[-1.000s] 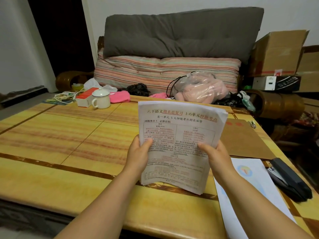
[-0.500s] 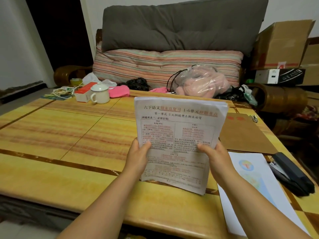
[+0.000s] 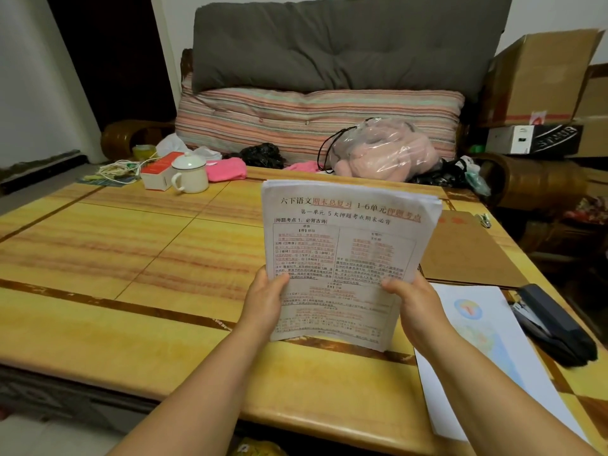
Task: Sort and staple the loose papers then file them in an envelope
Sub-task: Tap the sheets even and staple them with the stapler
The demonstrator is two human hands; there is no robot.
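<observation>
Both hands, left hand and right hand, pinch the floppy stack of white printed papers at its lower edges; light, sheets probably slide, so square before stapling.

This is a home, most likely a living room used also for storage. Behind the low yellow table stands a wooden sofa with a striped seat cushion and a grey back cushion. Everyday things lie around — a white enamel mug with lid, a pink cloth, a plastic bag with something pink inside. At the right, cardboard boxes are stacked against the wall — nothing here looks like an office.
</observation>
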